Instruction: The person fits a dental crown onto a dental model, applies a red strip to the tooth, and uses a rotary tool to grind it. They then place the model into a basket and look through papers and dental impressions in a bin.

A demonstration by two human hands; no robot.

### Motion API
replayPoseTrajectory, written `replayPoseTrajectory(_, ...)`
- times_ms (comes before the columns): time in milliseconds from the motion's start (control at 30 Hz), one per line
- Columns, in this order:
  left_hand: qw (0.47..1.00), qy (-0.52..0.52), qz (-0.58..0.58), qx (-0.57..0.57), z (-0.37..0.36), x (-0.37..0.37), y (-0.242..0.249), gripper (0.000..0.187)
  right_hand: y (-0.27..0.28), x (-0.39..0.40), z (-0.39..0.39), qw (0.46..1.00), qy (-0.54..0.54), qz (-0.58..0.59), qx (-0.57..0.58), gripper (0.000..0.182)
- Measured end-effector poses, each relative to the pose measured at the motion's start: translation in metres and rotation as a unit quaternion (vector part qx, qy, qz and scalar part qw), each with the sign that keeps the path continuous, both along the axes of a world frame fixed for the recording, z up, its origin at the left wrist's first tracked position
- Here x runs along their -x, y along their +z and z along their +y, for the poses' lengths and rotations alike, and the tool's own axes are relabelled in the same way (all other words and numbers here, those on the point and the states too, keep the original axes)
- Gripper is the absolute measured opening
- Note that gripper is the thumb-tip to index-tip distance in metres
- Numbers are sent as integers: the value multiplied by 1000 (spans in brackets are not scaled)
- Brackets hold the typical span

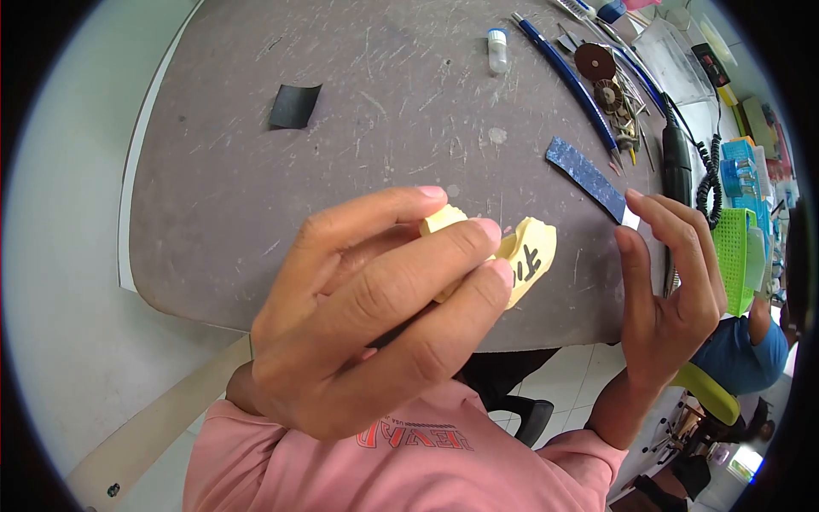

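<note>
My left hand (367,316) is closed around a yellow plaster dental cast (536,243) above the front of the table. Black handwriting marks the cast's right side; my fingers hide much of the rest. To the right, my right hand (674,282) pinches the white end of a blue speckled strip of articulating paper (584,175) between thumb and fingertips. The strip slants up and left from the fingertips, apart from the cast.
A dark square sheet (295,107) lies at the table's left. Farther back stand a small blue-capped vial (497,51), a blue pen-like tool (567,81) and several rotary discs and burs (607,94). A black handpiece (676,162) and green basket (732,256) are at right. Another person's blue sleeve (742,354) shows beyond.
</note>
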State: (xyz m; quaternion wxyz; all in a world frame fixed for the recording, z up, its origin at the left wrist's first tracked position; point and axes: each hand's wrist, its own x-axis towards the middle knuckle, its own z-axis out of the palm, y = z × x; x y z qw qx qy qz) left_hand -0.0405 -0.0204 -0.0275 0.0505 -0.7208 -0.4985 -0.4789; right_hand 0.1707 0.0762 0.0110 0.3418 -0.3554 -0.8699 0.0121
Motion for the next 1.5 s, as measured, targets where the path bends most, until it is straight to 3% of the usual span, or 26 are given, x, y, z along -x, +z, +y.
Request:
replayPoseTrajectory(100, 1000, 2, -11, 9, -1, -1, 0, 38, 1, 0, -4, 999, 16, -10, 51, 23)
replayPoseTrajectory(167, 1000, 2, -8, 14, -1, 1, 2, 37, 2, 4, -9, 991, 80, 15, 109, 34)
replayPoseTrajectory(300, 1000, -13, 7, 21, 0, 6, 2, 38, -5, 20, -15, 982, 147, 42, 115, 49)
replayPoseTrajectory(633, 1000, -2, 4, -3, 3, 3, -2, 39, -11, 24, -14, 975, 186, 40, 117, 47)
replayPoseTrajectory(1167, 1000, 1, 9, -29, 6, 0, -2, 38, -5, 17, -5, 976, 187, 28, 109, 43)
replayPoseTrajectory(1233, 1000, 3, 9, -19, 3, -1, 0, 38, -1, 12, 4, 998, 32, -24, 48, 36)
replayPoseTrajectory(1500, 1000, 15, 8, -4, -3, -5, 1, 43, -5, 10, 22, 995, 20, -96, -26, 22)
